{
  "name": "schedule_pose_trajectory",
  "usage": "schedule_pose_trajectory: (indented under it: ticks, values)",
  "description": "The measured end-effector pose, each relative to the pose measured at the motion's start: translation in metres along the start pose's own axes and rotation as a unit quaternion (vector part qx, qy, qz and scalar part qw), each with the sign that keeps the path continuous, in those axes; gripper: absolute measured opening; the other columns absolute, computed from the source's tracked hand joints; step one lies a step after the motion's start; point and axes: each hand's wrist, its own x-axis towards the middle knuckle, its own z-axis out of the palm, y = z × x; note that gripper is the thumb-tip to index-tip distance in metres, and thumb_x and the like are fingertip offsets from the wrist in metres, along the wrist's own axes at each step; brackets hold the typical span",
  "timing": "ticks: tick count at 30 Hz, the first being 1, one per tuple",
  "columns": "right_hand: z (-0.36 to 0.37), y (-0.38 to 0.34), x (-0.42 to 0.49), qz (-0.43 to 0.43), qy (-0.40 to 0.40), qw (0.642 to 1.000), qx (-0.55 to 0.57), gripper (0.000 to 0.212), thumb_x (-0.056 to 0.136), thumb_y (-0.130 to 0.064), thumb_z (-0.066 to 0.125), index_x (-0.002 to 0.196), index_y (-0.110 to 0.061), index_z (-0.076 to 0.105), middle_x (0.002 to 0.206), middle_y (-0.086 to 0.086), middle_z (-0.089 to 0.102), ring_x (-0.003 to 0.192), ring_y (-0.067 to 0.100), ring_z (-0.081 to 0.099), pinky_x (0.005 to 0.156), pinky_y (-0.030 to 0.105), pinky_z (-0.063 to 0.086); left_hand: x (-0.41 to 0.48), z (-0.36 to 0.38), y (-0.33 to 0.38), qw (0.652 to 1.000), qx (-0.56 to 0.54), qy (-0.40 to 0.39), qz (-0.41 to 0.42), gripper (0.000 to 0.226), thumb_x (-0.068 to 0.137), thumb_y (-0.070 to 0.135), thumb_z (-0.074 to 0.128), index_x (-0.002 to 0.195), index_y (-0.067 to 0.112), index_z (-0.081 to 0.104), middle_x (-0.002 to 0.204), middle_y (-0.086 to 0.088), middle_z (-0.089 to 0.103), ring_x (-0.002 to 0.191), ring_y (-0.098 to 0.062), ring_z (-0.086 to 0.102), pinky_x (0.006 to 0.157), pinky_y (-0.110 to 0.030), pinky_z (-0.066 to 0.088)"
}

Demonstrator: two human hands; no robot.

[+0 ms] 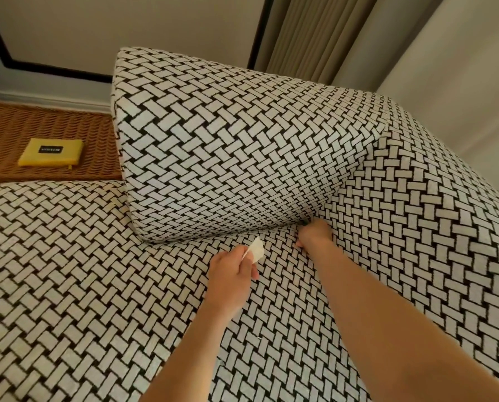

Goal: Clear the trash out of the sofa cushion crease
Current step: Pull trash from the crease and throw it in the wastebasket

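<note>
Left hand [231, 274] pinches small white paper scrap [256, 250]; right hand [315, 234] nearby, fingers hidden in black-and-white basket-weave sofa crease [303, 222], grip unclear.

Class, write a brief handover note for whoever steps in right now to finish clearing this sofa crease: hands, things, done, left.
Left hand: pinches a small white paper scrap above the black-and-white woven-pattern seat cushion.
Right hand: reaches into the crease under the matching back cushion; grip hidden.
Done: one scrap is out, in hand.
Left: search the rest of the crease, then bin the scrap.
</note>
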Motion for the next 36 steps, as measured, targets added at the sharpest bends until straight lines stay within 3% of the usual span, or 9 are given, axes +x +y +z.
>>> schedule_pose_trajectory:
  ticks: [3, 5, 8, 15, 23, 27, 29, 34, 36]
  values:
    - [0.003, 0.006, 0.0, -0.02, 0.05, 0.998, -0.011, 0.034, 0.09, 0.001, 0.051, 0.124, -0.002, 0.052, 0.113, 0.017, 0.064, 0.056, 0.015, 0.055, 0.044, 0.017, 0.048, 0.0, 0.0, -0.001, 1.0, 0.002, 0.002, 0.002, 0.029, 0.098, 0.021, 0.037, 0.076, 0.017, 0.055, 0.072, 0.003, 0.062, 0.081, -0.024, 0.039, 0.075, -0.055, 0.045]
    - [0.006, 0.013, -0.004, -0.06, 0.097, 0.993, 0.018, 0.019, 0.091, -0.007, 0.051, 0.106, -0.002, 0.062, 0.1, 0.015, 0.066, 0.071, 0.022, 0.06, 0.059, 0.024, 0.051, 0.001, 0.001, -0.001, 1.0, 0.003, 0.007, 0.0, 0.03, 0.099, 0.021, 0.037, 0.075, 0.017, 0.055, 0.071, 0.005, 0.063, 0.082, -0.025, 0.038, 0.077, -0.057, 0.045]
    - [0.012, 0.03, -0.017, -0.152, 0.115, 0.98, 0.05, 0.024, 0.095, -0.024, 0.049, 0.096, -0.008, 0.067, 0.069, 0.004, 0.06, 0.05, 0.01, 0.044, 0.046, 0.02, 0.035, 0.002, 0.003, -0.003, 1.0, 0.011, 0.012, 0.002, 0.03, 0.098, 0.023, 0.038, 0.074, 0.019, 0.055, 0.071, 0.007, 0.063, 0.081, -0.028, 0.04, 0.076, -0.056, 0.046]
    - [0.018, 0.056, -0.059, -0.267, 0.053, 0.956, 0.112, 0.021, 0.094, -0.023, 0.049, 0.08, -0.018, 0.064, 0.063, -0.005, 0.052, 0.052, 0.005, 0.038, 0.047, 0.015, 0.03, 0.003, 0.003, -0.001, 0.999, 0.039, 0.025, 0.02, 0.032, 0.098, 0.021, 0.04, 0.069, 0.025, 0.053, 0.062, 0.01, 0.06, 0.075, -0.041, 0.042, 0.073, -0.06, 0.045]
    - [0.024, 0.072, -0.113, -0.283, -0.003, 0.933, 0.222, 0.017, 0.093, -0.016, 0.053, 0.094, -0.026, 0.067, 0.081, -0.006, 0.062, 0.069, -0.001, 0.054, 0.063, 0.01, 0.044, 0.008, 0.005, -0.008, 0.995, 0.081, 0.014, 0.048, 0.03, 0.096, 0.022, 0.042, 0.123, 0.024, 0.056, 0.072, 0.014, 0.066, 0.096, -0.052, 0.052, 0.073, -0.053, 0.048]
    - [0.026, 0.074, -0.117, -0.291, -0.007, 0.925, 0.243, 0.019, 0.09, -0.01, 0.056, 0.1, -0.018, 0.07, 0.09, -0.004, 0.064, 0.084, -0.002, 0.059, 0.073, 0.008, 0.046, 0.004, 0.005, -0.007, 0.991, 0.127, 0.025, 0.047, 0.034, 0.096, 0.025, 0.041, 0.128, 0.03, 0.051, 0.096, 0.012, 0.066, 0.115, -0.031, 0.045, 0.088, -0.035, 0.042]
    - [0.028, 0.074, -0.117, -0.322, -0.01, 0.923, 0.212, 0.021, 0.09, -0.009, 0.057, 0.102, -0.02, 0.069, 0.087, -0.006, 0.063, 0.082, 0.001, 0.059, 0.071, 0.011, 0.047, -0.001, 0.004, 0.001, 0.989, 0.142, 0.026, 0.032, 0.033, 0.097, 0.025, 0.04, 0.127, 0.029, 0.052, 0.092, 0.014, 0.059, 0.119, -0.02, 0.035, 0.099, -0.038, 0.034]
    - [0.033, 0.073, -0.115, -0.372, 0.002, 0.917, 0.142, 0.024, 0.089, -0.013, 0.059, 0.106, -0.027, 0.068, 0.079, -0.013, 0.059, 0.072, 0.006, 0.056, 0.064, 0.02, 0.049, -0.009, 0.003, 0.018, 0.993, 0.115, -0.007, 0.02, 0.03, 0.098, 0.033, 0.036, 0.111, 0.018, 0.058, 0.093, 0.016, 0.051, 0.084, 0.013, 0.029, 0.105, -0.033, 0.022]
    - [0.035, 0.074, -0.114, -0.401, 0.017, 0.909, 0.112, 0.02, 0.089, -0.016, 0.059, 0.104, -0.024, 0.07, 0.074, -0.012, 0.058, 0.066, 0.007, 0.053, 0.062, 0.025, 0.048, -0.01, 0.003, 0.018, 0.994, 0.11, -0.008, 0.024, 0.033, 0.096, 0.042, 0.037, 0.103, 0.019, 0.059, 0.091, 0.015, 0.053, 0.087, 0.015, 0.029, 0.103, -0.032, 0.024]
